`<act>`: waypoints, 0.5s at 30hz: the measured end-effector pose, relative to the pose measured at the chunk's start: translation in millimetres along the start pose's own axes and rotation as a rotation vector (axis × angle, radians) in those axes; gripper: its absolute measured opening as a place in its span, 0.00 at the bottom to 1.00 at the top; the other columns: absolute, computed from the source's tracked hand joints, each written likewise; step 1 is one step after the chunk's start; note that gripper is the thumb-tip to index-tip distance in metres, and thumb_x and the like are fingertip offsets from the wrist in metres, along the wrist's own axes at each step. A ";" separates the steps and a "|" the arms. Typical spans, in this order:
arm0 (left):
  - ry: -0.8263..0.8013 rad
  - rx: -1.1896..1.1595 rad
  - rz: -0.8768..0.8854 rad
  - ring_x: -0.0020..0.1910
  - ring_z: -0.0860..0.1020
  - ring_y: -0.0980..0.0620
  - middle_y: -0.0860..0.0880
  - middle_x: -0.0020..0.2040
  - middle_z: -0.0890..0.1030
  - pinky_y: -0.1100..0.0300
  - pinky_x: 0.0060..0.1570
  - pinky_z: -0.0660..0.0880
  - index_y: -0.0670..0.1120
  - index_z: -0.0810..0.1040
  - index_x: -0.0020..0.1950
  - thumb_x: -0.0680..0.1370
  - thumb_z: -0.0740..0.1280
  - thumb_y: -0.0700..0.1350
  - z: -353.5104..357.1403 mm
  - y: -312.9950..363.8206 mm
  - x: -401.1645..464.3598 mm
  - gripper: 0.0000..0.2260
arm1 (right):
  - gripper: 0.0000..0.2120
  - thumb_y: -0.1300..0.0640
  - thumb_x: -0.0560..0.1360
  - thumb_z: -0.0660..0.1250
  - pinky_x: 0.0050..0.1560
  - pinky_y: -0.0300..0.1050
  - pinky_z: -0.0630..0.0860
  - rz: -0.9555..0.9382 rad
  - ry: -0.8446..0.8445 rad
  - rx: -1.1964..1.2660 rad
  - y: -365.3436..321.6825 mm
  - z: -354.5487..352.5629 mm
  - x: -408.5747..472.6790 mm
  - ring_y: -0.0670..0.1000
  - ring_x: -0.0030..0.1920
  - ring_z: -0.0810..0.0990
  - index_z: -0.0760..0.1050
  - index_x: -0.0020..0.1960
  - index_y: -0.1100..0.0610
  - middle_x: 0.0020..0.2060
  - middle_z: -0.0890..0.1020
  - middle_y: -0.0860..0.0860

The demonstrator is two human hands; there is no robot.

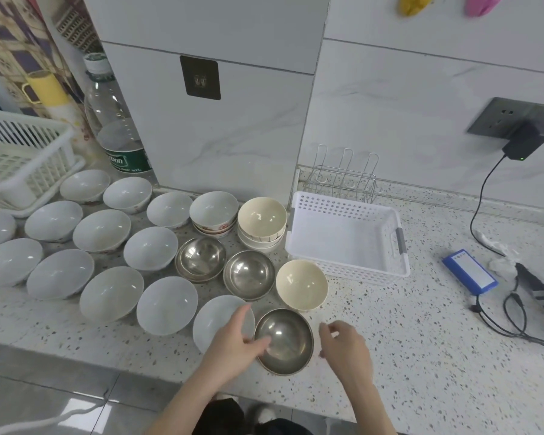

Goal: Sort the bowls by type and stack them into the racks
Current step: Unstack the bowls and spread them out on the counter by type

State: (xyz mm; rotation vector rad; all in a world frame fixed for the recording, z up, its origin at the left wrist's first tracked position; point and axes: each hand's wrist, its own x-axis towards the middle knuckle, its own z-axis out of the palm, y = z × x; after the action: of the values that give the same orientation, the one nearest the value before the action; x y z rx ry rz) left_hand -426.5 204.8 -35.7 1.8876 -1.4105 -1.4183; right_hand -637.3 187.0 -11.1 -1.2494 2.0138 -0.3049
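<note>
Nearest the counter edge, in front of the white basket (347, 237), sat one steel bowl (284, 340). Left hand (233, 343) touched its near-left rim, fingers loosely spread; right hand (343, 343) hovered beside it, relaxed, holding nothing, probably bracketing it for lifting.

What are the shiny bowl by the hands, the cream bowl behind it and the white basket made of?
The shiny bowl looks like polished steel: grey, with mirror-like reflections. The cream bowl has a softer, duller gloss; it could be melamine or glazed ceramic, and the picture does not settle which. The white basket looks like moulded plastic: thin perforated walls, matte finish.
</note>
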 end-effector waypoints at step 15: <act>0.119 -0.395 -0.137 0.20 0.68 0.55 0.41 0.41 0.85 0.66 0.17 0.61 0.57 0.51 0.79 0.78 0.64 0.49 -88.2 90.3 141.6 0.33 | 0.06 0.50 0.77 0.62 0.33 0.40 0.72 -0.042 0.038 0.228 -75.5 2.4 16.8 0.44 0.31 0.78 0.78 0.47 0.47 0.30 0.84 0.47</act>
State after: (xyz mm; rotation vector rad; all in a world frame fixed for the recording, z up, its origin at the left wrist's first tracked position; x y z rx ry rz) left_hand -395.1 21.5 1.5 1.7986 -0.8809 -1.4897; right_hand -589.0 135.4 20.5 -1.1507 1.9247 -0.5661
